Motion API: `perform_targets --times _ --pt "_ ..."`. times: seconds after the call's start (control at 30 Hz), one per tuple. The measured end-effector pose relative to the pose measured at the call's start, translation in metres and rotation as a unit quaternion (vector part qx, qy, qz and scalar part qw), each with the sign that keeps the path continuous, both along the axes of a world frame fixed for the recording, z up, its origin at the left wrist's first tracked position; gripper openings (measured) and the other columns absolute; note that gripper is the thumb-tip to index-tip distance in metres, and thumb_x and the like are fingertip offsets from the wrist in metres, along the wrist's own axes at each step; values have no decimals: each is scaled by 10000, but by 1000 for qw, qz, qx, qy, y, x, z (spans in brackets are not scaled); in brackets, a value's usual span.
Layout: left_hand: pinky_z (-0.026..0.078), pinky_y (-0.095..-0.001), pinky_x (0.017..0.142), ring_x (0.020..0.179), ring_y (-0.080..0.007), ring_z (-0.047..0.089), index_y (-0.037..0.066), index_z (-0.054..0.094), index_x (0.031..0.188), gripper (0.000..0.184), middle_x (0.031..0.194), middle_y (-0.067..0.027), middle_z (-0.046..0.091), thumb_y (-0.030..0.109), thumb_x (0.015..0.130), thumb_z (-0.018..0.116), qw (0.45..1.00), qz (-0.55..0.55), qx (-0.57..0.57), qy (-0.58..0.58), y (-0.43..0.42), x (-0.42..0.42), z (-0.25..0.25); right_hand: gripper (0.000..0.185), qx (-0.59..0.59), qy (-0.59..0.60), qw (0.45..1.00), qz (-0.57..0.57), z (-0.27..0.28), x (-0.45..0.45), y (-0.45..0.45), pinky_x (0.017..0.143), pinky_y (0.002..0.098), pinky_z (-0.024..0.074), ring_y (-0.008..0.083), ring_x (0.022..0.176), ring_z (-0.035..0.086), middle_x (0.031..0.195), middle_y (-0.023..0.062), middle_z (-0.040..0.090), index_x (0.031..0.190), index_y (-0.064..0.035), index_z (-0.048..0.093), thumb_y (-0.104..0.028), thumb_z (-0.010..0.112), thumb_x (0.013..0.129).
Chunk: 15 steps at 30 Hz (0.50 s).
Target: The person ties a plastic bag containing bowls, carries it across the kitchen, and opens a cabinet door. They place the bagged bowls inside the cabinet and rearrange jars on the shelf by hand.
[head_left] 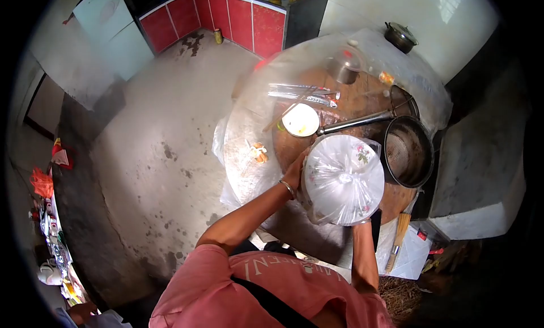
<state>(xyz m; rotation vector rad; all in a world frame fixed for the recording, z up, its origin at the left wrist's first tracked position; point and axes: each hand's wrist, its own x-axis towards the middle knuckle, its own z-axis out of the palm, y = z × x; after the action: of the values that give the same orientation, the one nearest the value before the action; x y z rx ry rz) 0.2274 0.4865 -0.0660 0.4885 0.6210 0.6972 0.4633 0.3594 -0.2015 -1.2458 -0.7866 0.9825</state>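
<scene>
A round white floral bowl (pixel 344 180) wrapped in a clear plastic bag, gathered in the middle on top, is between my hands at the table's near edge. My left hand (pixel 296 172), with a bracelet at its wrist, is closed around the bowl's left side. My right hand (pixel 361 228) grips it from the near right side, its fingers mostly hidden beneath. Just beyond the bowl lies a long-handled strainer (pixel 362 122). A white plate (pixel 301 120) with food bits sits to its left. A dark deep pot (pixel 403 152) stands to the right.
A plastic sheet (pixel 249 141) covers part of the round table, with shells (pixel 259 153) on it. Wrapped chopsticks (pixel 303 93) and a lidded metal pot (pixel 344 67) are farther back. A brush (pixel 398 242) lies at right. Red cabinets (pixel 238 23) line the back.
</scene>
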Motion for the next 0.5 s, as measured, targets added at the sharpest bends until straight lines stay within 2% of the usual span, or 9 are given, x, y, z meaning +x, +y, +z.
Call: perform_targets --times 0.03,0.1,0.13,0.17,0.2,0.3,0.4,0.5 --pt "430 -277 880 992 -168 556 66 528 1197 563 1123 -59 585 510 859 449 1000 0 -4 -18 1 0 -1 356 -6 -35 999 -8 0 -3 0 940 303 402 222 1029 529 1117 109 557 1180 -10 484 -251 388 937" --pt "437 -277 870 977 -163 560 63 537 1181 548 1102 -56 594 502 864 450 999 2 -13 -53 3 -1 -6 344 -10 -12 1000 -21 11 -11 -3 941 293 397 216 1022 528 1103 112 559 1180 -13 483 -237 389 938" --pt "438 -274 867 977 -159 559 60 536 1181 546 1100 -55 594 498 867 448 998 -8 -25 -63 3 -1 -12 336 6 161 987 -19 43 -25 -7 939 289 397 214 1020 528 1101 112 559 1178 -16 486 -229 391 937" --pt "439 -271 863 977 -155 559 57 536 1181 544 1098 -55 594 495 870 447 997 -18 -36 -72 3 -1 -19 328 21 330 944 -17 59 -31 -10 937 286 397 211 1019 528 1098 113 559 1176 -19 489 -222 394 937" --pt "439 -269 860 976 -150 558 54 535 1180 542 1096 -54 595 492 873 445 995 -28 -45 -81 3 0 -26 328 -16 241 970 -33 34 -21 -13 908 299 426 211 1016 535 1116 110 555 1189 -28 485 -220 406 935" --pt "428 -267 869 978 -145 554 54 534 1181 535 1094 -54 592 484 876 444 993 -34 -70 -88 -1 1 -42 337 -30 306 946 -99 36 -18 -26 878 314 451 215 1015 540 1138 107 549 1205 -34 477 -222 421 932" --pt "414 -264 880 978 -139 549 59 543 1170 531 1085 -52 591 485 866 458 994 -23 -56 -94 -7 -2 -43 404 -26 319 944 -79 91 -58 -17 857 336 476 239 978 556 1124 136 539 1243 -38 438 -267 471 912" --pt "410 -267 873 964 -139 545 69 550 1162 513 1065 -46 591 476 861 467 997 1 -14 -70 -13 -4 -49 403 -29 307 948 -84 104 -68 -20 860 335 469 241 985 548 1127 134 535 1242 -39 440 -273 463 914"
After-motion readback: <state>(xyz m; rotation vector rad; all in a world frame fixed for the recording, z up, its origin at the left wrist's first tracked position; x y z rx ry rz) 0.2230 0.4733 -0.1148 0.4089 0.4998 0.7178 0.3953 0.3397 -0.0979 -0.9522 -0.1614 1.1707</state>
